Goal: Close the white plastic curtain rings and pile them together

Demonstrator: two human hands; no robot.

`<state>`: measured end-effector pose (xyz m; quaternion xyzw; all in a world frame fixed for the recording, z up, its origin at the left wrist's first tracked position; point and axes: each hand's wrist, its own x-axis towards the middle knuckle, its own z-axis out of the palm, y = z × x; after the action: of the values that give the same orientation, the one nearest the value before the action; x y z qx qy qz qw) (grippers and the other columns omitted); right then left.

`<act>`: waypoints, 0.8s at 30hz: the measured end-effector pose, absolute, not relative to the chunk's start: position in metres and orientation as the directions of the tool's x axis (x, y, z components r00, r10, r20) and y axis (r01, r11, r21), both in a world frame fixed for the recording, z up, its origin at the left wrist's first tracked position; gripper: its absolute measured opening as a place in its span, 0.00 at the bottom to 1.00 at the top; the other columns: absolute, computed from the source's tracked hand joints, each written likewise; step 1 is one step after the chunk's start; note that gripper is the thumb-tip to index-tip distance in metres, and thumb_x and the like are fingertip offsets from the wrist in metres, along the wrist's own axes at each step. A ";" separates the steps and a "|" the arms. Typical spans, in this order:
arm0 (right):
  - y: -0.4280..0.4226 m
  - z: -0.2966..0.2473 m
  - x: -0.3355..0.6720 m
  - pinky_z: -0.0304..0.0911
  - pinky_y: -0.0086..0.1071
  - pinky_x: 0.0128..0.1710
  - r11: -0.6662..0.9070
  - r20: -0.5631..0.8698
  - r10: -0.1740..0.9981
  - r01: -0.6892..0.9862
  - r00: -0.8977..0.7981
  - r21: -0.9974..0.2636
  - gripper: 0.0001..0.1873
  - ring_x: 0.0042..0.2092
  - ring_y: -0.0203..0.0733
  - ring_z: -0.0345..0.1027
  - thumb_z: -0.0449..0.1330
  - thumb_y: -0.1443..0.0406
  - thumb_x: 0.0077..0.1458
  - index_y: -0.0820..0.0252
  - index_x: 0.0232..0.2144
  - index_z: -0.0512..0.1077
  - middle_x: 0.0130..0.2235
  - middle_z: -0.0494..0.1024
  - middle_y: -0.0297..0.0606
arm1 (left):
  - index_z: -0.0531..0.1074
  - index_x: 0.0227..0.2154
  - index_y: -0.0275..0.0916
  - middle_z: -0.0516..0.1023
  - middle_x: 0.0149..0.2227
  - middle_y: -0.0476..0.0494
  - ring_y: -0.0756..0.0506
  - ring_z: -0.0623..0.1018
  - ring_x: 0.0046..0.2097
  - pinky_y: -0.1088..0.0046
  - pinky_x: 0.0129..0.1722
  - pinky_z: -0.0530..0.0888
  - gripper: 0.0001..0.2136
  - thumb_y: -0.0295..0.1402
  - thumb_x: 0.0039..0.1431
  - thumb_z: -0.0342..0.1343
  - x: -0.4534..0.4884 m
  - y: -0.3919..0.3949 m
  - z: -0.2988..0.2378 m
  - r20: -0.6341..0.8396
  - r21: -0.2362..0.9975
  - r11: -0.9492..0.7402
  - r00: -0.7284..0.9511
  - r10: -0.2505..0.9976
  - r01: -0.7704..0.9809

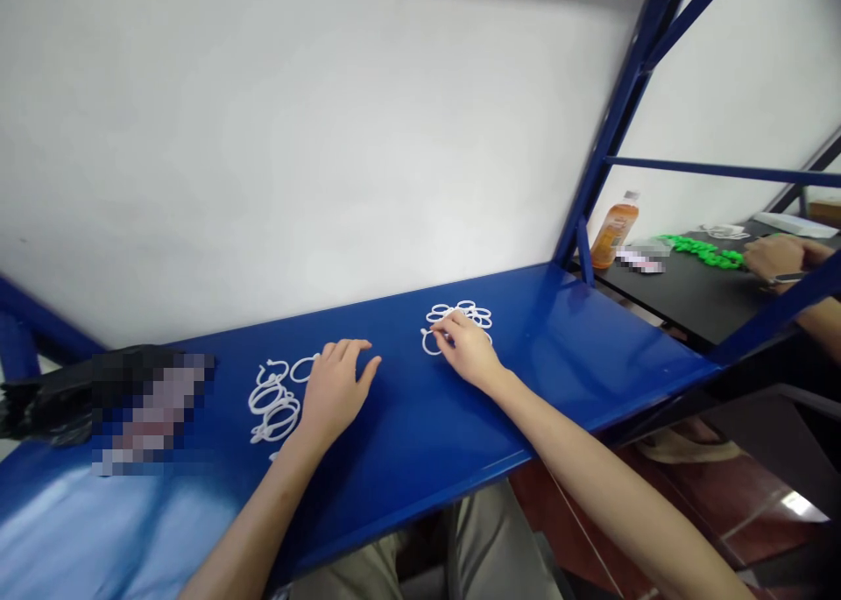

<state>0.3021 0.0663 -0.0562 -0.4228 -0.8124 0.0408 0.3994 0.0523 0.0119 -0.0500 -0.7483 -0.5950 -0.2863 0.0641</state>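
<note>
My left hand [336, 388] is above the blue shelf top, thumb stretched away from the fingers, holding nothing. Partly behind that hand lies a thin white ring [302, 370], and just left of it is a loose pile of white rings [268, 398], some with small clasp-like knobs. Farther right, my right hand [468, 349] pinches a white ring [424, 344] at its edge between thumb and fingertips. Directly beyond the right hand sits a second cluster of white rings [483, 313], partly covered by the fingers.
A black plastic bag [45, 398] and a blurred-out item [158, 407] lie at the left. Blue frame posts [608, 136] rise on the right. Past them, another person's hands [779, 258] work at a dark table with green pieces [706, 251] and a drink bottle [616, 232].
</note>
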 end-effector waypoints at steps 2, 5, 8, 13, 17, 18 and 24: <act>0.073 -0.055 0.309 0.68 0.37 0.44 0.532 0.605 0.760 0.762 -0.237 -0.369 0.08 0.43 0.45 0.71 0.56 0.70 0.62 0.60 0.42 0.74 0.40 0.76 0.42 | 0.73 0.47 0.38 0.77 0.48 0.35 0.34 0.72 0.52 0.54 0.50 0.69 0.15 0.41 0.66 0.50 0.046 0.013 -0.051 0.466 0.105 -0.174 0.106 0.878 0.979; 0.080 -0.053 0.313 0.65 0.38 0.46 0.427 0.583 0.790 0.853 -0.190 -0.300 0.07 0.43 0.47 0.69 0.57 0.71 0.59 0.61 0.40 0.73 0.38 0.77 0.42 | 0.74 0.47 0.37 0.77 0.47 0.34 0.33 0.72 0.50 0.55 0.48 0.68 0.15 0.40 0.66 0.49 0.043 0.013 -0.052 0.363 -0.009 -0.089 0.086 0.928 0.996; 0.083 -0.052 0.309 0.63 0.38 0.47 0.390 0.562 0.800 0.893 -0.208 -0.225 0.05 0.44 0.48 0.67 0.57 0.71 0.59 0.60 0.35 0.73 0.38 0.77 0.44 | 0.74 0.46 0.37 0.78 0.46 0.36 0.35 0.72 0.50 0.57 0.49 0.67 0.14 0.37 0.67 0.48 0.046 0.012 -0.052 0.304 -0.023 -0.103 0.106 0.947 0.994; 0.083 -0.054 0.306 0.63 0.39 0.46 0.353 0.569 0.801 0.914 -0.184 -0.201 0.05 0.46 0.50 0.65 0.57 0.71 0.59 0.60 0.37 0.73 0.40 0.76 0.45 | 0.74 0.45 0.40 0.80 0.44 0.39 0.36 0.73 0.49 0.57 0.48 0.65 0.11 0.31 0.66 0.48 0.051 0.011 -0.051 0.298 0.026 -0.182 0.166 0.940 0.983; 0.079 -0.054 0.309 0.64 0.39 0.45 0.388 0.604 0.775 0.895 -0.187 -0.221 0.06 0.44 0.49 0.65 0.56 0.71 0.60 0.60 0.37 0.73 0.40 0.75 0.44 | 0.74 0.44 0.41 0.81 0.43 0.41 0.37 0.74 0.48 0.56 0.48 0.65 0.10 0.30 0.66 0.49 0.053 0.011 -0.051 0.343 0.095 -0.238 0.193 0.919 0.967; 0.077 -0.054 0.309 0.64 0.39 0.45 0.413 0.615 0.762 0.883 -0.201 -0.222 0.06 0.44 0.49 0.65 0.56 0.71 0.60 0.60 0.37 0.73 0.39 0.75 0.44 | 0.74 0.43 0.41 0.81 0.43 0.42 0.37 0.74 0.47 0.55 0.48 0.65 0.10 0.30 0.66 0.49 0.053 0.011 -0.051 0.364 0.116 -0.249 0.192 0.911 0.962; 0.052 -0.048 0.294 0.67 0.42 0.50 0.706 0.643 0.617 0.681 -0.454 -0.197 0.09 0.48 0.48 0.68 0.56 0.69 0.62 0.59 0.45 0.71 0.45 0.75 0.44 | 0.71 0.46 0.41 0.81 0.43 0.42 0.41 0.75 0.48 0.59 0.48 0.70 0.09 0.34 0.68 0.48 0.057 0.009 -0.048 0.535 0.296 -0.420 0.215 0.817 0.858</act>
<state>0.2938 0.0524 -0.0479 -0.3812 -0.8514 -0.0441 0.3576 0.0575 0.0093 -0.0482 -0.7789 -0.5375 -0.3216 0.0320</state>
